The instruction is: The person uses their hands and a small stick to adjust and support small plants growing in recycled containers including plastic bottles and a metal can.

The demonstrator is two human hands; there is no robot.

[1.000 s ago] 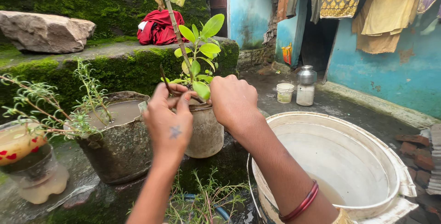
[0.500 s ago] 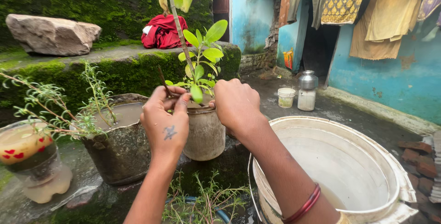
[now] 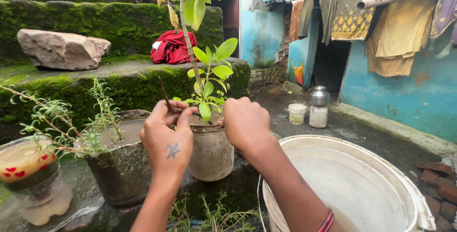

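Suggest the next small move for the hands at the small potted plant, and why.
Probably press the twig down into the pot. The left hand pinches it upright at the rim, the right hand rests on the other side by the stem, so both sit ready to seat it.

The small pot point(image 3: 211, 152) looked like dull, weathered metal, stained and matt, and the larger bucket point(image 3: 121, 175) beside it was rough, dark and crusted. The white tub point(image 3: 381, 165) appeared to be smooth plastic with a chipped, worn rim, while the jar point(image 3: 33, 179) at the left was clear, glossy plastic. The wall point(image 3: 119, 22) was rough stone under soft moss, the red bundle point(image 3: 172, 47) limp cloth, and the can point(image 3: 319, 96) shiny metal
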